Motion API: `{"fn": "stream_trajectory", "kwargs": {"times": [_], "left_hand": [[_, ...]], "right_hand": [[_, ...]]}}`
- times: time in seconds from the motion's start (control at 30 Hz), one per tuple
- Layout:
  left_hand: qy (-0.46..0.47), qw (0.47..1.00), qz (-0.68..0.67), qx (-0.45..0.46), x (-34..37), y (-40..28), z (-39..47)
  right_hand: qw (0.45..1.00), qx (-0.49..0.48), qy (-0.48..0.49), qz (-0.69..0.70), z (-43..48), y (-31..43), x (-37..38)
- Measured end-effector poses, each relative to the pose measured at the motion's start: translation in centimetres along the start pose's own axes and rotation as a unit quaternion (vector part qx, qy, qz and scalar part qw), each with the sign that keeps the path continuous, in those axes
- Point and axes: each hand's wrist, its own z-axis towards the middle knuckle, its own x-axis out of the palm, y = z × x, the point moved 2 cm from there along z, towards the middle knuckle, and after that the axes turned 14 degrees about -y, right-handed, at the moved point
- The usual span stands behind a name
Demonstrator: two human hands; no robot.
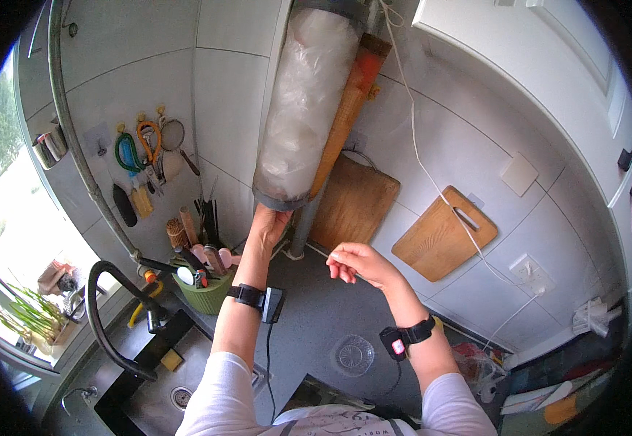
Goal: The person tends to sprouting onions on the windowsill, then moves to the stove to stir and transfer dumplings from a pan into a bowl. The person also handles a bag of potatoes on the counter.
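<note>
A transparent plastic-bag dispenser tube (308, 103) with grey end rims is mounted at the wall corner, filled with crumpled plastic bags. My left hand (271, 224) reaches up to its lower end. The fingertips are hidden beneath the rim, so I cannot tell whether they grip a bag. Farther right, above the grey countertop (299, 305), my right hand (360, 264) has its fingers curled in, with nothing visible in them. It is apart from the tube, near a wooden cutting board (351, 201) leaning on the tiled wall. Both wrists wear strapped devices.
On the left are a sink (171, 376) with a black faucet (95, 305) and a green utensil holder (204, 294). A glass dish (354, 355) rests on the counter. A second cutting board (444, 234) hangs by a white cord (417, 136). A white cabinet (534, 54) overhangs the right.
</note>
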Motion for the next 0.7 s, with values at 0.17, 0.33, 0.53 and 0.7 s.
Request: {"fn": "stream_trajectory", "kwargs": {"times": [0.17, 0.33, 0.53, 0.7], "left_hand": [[0.023, 0.997, 0.069, -0.015, 0.6, 0.0, -0.4], [0.043, 0.997, 0.033, -0.046, 0.6, 0.6, -0.2], [0.022, 0.996, 0.07, -0.058, -2.5, 2.6, -0.8], [-0.048, 0.986, 0.16, -0.022, -7.1, 5.6, -1.4]], "right_hand": [[1.0, 0.011, -0.004, 0.016, 1.1, -0.3, 0.9], [0.999, 0.005, -0.019, 0.038, 1.0, -0.6, 0.8], [0.997, 0.018, -0.027, 0.071, 0.8, -1.6, 0.0], [0.995, 0.028, -0.06, 0.068, 1.7, -3.5, -0.2]]}}
